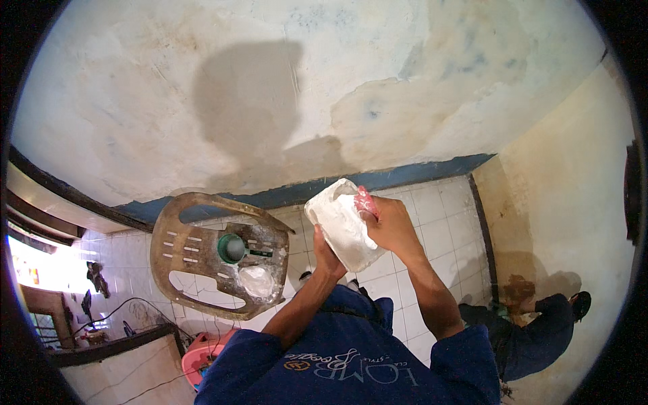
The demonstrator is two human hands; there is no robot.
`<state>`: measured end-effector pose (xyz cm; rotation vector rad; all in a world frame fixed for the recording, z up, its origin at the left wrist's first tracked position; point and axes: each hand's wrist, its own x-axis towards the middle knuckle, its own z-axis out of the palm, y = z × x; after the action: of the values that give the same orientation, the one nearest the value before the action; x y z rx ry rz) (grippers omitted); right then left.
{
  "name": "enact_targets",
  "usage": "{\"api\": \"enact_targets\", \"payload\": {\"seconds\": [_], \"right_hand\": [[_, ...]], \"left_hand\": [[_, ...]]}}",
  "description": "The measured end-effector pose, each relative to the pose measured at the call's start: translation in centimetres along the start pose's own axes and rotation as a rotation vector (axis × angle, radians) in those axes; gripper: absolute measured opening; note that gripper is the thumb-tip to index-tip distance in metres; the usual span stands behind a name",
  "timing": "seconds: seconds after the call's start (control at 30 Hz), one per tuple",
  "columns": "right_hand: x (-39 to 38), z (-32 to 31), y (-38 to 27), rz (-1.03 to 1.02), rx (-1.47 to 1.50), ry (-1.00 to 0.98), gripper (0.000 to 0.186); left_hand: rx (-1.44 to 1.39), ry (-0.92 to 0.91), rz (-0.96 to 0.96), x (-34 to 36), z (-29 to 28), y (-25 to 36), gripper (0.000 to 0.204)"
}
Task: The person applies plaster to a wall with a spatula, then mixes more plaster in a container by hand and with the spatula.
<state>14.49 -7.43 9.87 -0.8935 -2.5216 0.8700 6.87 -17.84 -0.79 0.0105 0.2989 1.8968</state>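
Note:
In front of my body, a white tray-like container [331,219] sits tilted, with smooth white paste [354,226] in it. My left hand [327,256] grips its near left edge, thumb along the side. My right hand [390,226] is closed round a pink-red tool [365,201] smeared with white, over the tray's right side. The tool's working end is hidden, so its exact kind does not show. To the left stands a worn plastic chair [196,297]; on its seat are a green dipper [231,248] with a dark handle and a mound of white material [258,280].
A patchy, plastered wall [378,115] rises ahead, with a blue band [283,192] at its foot. White floor tiles [432,236] lie below. At the lower right is another person [533,341] in dark clothing. A pink-red plastic item [202,354] and cables are at the lower left.

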Motion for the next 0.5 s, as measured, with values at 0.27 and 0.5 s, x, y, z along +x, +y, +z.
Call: {"api": "enact_targets", "payload": {"seconds": [0.27, 0.5], "right_hand": [[-0.3, -0.8, 0.6, 0.037, 0.118, 0.033, 0.017], [-0.3, -0.6, 1.3, -0.011, 0.029, 0.077, 0.013]], "left_hand": [[0.019, 0.022, 0.017, 0.0, -0.1, -0.5, 0.089], [-0.006, 0.045, 0.014, 0.0, -0.8, -0.9, 0.087]]}}
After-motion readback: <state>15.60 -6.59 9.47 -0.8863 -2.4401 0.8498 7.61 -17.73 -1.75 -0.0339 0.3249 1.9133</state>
